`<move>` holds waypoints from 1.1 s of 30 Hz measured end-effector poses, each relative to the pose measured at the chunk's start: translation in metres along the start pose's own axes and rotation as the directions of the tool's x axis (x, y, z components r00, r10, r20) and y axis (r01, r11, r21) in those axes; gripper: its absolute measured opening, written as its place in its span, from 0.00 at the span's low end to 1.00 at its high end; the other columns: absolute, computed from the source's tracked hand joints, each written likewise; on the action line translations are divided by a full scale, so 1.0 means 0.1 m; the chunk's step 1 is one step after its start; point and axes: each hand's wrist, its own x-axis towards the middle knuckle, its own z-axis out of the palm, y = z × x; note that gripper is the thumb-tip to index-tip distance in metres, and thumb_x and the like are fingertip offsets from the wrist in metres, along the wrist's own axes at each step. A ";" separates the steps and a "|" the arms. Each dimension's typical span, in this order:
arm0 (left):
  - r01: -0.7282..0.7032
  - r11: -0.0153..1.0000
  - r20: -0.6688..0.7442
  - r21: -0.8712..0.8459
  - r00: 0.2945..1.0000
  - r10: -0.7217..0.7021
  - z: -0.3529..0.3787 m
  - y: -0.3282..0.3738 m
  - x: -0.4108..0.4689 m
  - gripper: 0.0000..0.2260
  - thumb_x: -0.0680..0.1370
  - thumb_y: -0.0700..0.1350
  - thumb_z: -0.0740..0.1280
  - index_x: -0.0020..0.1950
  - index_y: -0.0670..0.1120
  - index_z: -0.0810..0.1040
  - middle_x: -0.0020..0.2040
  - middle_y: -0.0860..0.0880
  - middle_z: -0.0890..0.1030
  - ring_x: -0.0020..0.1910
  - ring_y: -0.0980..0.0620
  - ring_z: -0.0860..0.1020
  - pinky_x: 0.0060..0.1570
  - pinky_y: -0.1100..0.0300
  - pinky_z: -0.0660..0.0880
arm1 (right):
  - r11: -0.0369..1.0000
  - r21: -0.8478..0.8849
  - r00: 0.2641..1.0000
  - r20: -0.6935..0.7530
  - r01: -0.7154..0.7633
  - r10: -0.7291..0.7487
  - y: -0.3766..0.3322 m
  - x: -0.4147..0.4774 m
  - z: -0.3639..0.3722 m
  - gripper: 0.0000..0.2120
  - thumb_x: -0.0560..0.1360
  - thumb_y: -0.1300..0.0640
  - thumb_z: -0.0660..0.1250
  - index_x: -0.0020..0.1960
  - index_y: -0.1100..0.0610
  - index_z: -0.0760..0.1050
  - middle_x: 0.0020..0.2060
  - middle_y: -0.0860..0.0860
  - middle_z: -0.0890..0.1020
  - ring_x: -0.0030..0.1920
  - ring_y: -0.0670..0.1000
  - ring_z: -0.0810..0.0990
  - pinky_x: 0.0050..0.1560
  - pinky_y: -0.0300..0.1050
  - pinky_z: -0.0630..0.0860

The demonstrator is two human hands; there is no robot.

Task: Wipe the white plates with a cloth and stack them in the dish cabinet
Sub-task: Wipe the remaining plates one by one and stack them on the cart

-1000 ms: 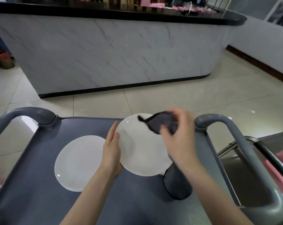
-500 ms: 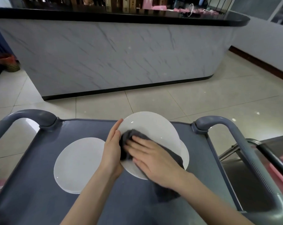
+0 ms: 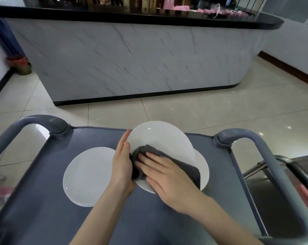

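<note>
White round glazed plate, tilted up off the cart in the head view, is being steadied by the left hand, whose flat, closed-together fingers are pressing against its left rim with the thumb hidden behind, so the grip itself cannot be fully told. Right hand is lying flat with fingers spread, pressing a dark grey soft cloth against the plate's face; it is not clamping the cloth, only pinning it under the palm. Cloth is bunching in folds at its left end, so it looks limp and pliant, likely conforming to the shallow curve. Plate surface is showing small specular glints; judged smooth, slick, rigid, and breakable if it slips off edge-on. Best hold is judged to be at the rim, on opposite edges, with the cloth side giving extra friction. Beneath the tilted plate a second white plate is showing as a crescent at the right, seemingly resting on the cart. A third flat white round plate is lying just left of the left hand. All are sitting on the matte grey-blue plastic cart tray, which has rounded tubular grey handles. Beyond it, a pale marble-patterned counter with a glossy black top is standing on glossy beige floor tiles. No dish cabinet is in view; stacking is judged not yet begun.
</note>
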 end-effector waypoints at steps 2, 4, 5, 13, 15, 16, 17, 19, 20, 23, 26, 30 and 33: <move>-0.014 1.000 -0.002 0.000 1.000 0.014 0.04 -0.01 -0.01 0.16 0.87 0.47 0.53 0.65 0.57 0.79 0.62 0.51 0.84 0.62 0.53 0.81 0.61 0.54 0.76 | 1.000 -0.010 0.998 -0.049 -0.030 0.029 0.02 0.26 -0.02 0.23 0.83 0.51 0.50 0.77 0.50 0.62 0.77 0.45 0.63 0.78 0.45 0.56 0.77 0.45 0.52; -0.049 0.999 -0.005 0.023 0.999 0.049 0.06 0.01 -0.04 0.15 0.87 0.47 0.54 0.65 0.57 0.78 0.63 0.54 0.83 0.63 0.55 0.80 0.65 0.54 0.75 | 0.993 -0.027 0.990 -0.087 -0.118 0.116 0.14 0.43 -0.06 0.25 0.82 0.48 0.48 0.77 0.52 0.63 0.77 0.47 0.63 0.78 0.47 0.57 0.77 0.44 0.51; -0.062 0.997 -0.014 0.037 0.998 0.063 0.07 0.02 -0.05 0.15 0.87 0.48 0.54 0.64 0.59 0.78 0.63 0.56 0.82 0.64 0.56 0.80 0.66 0.54 0.74 | 0.985 -0.035 0.981 -0.105 -0.167 0.163 0.21 0.47 -0.08 0.26 0.81 0.47 0.47 0.77 0.53 0.63 0.77 0.48 0.63 0.78 0.47 0.58 0.77 0.42 0.50; -0.064 0.998 -0.029 -0.002 0.998 0.064 -0.01 0.12 -0.13 0.14 0.86 0.50 0.56 0.68 0.59 0.77 0.62 0.61 0.81 0.59 0.60 0.80 0.51 0.61 0.78 | 0.935 -0.102 0.922 -0.233 -0.339 0.309 0.38 -0.07 -0.13 0.24 0.81 0.50 0.51 0.74 0.56 0.69 0.73 0.50 0.70 0.74 0.50 0.67 0.74 0.46 0.60; -0.071 0.997 -0.053 -0.013 0.996 0.070 -0.03 0.12 -0.10 0.13 0.86 0.50 0.56 0.65 0.59 0.78 0.63 0.58 0.81 0.62 0.56 0.80 0.60 0.54 0.78 | 0.977 -0.009 0.965 -0.159 -0.214 0.210 0.18 -0.23 -0.05 0.22 0.82 0.51 0.53 0.75 0.53 0.68 0.74 0.47 0.68 0.75 0.49 0.65 0.73 0.47 0.59; -0.074 0.997 -0.057 -0.009 0.996 0.073 -0.04 0.11 -0.09 0.13 0.86 0.50 0.56 0.63 0.60 0.78 0.64 0.57 0.81 0.63 0.54 0.79 0.64 0.51 0.76 | 0.989 0.024 0.982 -0.115 -0.147 0.149 0.08 -0.25 -0.02 0.22 0.82 0.51 0.53 0.75 0.51 0.66 0.76 0.45 0.66 0.76 0.47 0.62 0.74 0.45 0.57; -0.076 0.997 -0.060 0.010 0.995 0.077 -0.03 0.11 -0.08 0.13 0.86 0.50 0.56 0.62 0.60 0.79 0.64 0.56 0.82 0.64 0.53 0.79 0.67 0.49 0.74 | 0.995 0.043 0.993 -0.080 -0.087 0.090 -0.01 -0.21 0.01 0.22 0.83 0.51 0.53 0.76 0.50 0.64 0.76 0.43 0.63 0.77 0.45 0.58 0.75 0.44 0.54; -0.067 0.996 -0.057 0.051 0.996 0.070 -0.01 0.08 -0.07 0.14 0.86 0.50 0.55 0.63 0.61 0.79 0.63 0.54 0.82 0.63 0.53 0.80 0.69 0.48 0.74 | 0.996 0.089 0.999 -0.042 -0.010 0.013 -0.09 -0.01 0.02 0.22 0.83 0.53 0.52 0.77 0.49 0.62 0.77 0.42 0.61 0.78 0.42 0.53 0.76 0.41 0.49; -0.059 0.997 -0.052 0.043 0.997 0.061 0.00 0.08 -0.07 0.15 0.86 0.50 0.55 0.64 0.60 0.79 0.62 0.53 0.83 0.63 0.53 0.80 0.69 0.48 0.73 | 0.994 0.110 0.999 -0.037 0.007 -0.003 -0.08 0.12 0.01 0.22 0.83 0.54 0.52 0.77 0.49 0.62 0.77 0.43 0.61 0.78 0.42 0.52 0.77 0.41 0.48; -0.064 0.998 -0.042 0.010 0.997 0.065 -0.01 0.07 -0.07 0.14 0.86 0.49 0.56 0.67 0.56 0.78 0.63 0.53 0.83 0.63 0.53 0.80 0.69 0.49 0.73 | 0.995 0.094 0.997 -0.054 -0.042 0.048 0.07 0.40 -0.03 0.23 0.82 0.53 0.53 0.76 0.51 0.64 0.77 0.46 0.63 0.78 0.44 0.54 0.77 0.40 0.47; -0.056 0.997 -0.025 0.043 0.998 0.058 0.01 0.06 -0.10 0.13 0.86 0.51 0.57 0.64 0.59 0.79 0.61 0.58 0.83 0.62 0.56 0.81 0.60 0.54 0.77 | 0.980 0.037 0.972 -0.126 -0.197 0.200 0.33 0.44 -0.08 0.27 0.81 0.48 0.48 0.77 0.55 0.64 0.77 0.49 0.63 0.78 0.48 0.58 0.77 0.38 0.47; -0.036 0.999 -0.059 0.027 0.998 0.037 -0.07 0.07 -0.09 0.14 0.86 0.51 0.57 0.65 0.59 0.79 0.61 0.57 0.83 0.61 0.52 0.81 0.59 0.50 0.79 | 0.940 -0.063 0.937 -0.130 -0.335 0.325 0.55 0.02 -0.14 0.28 0.81 0.45 0.44 0.77 0.53 0.62 0.77 0.46 0.61 0.78 0.45 0.57 0.77 0.49 0.56; -0.049 0.999 -0.094 0.019 0.994 0.051 -0.10 0.07 -0.06 0.14 0.86 0.51 0.56 0.65 0.58 0.79 0.62 0.55 0.83 0.62 0.50 0.81 0.63 0.45 0.77 | 0.979 0.028 0.979 -0.021 -0.204 0.205 0.30 -0.33 -0.06 0.26 0.82 0.45 0.46 0.77 0.51 0.62 0.77 0.44 0.61 0.78 0.44 0.56 0.76 0.50 0.56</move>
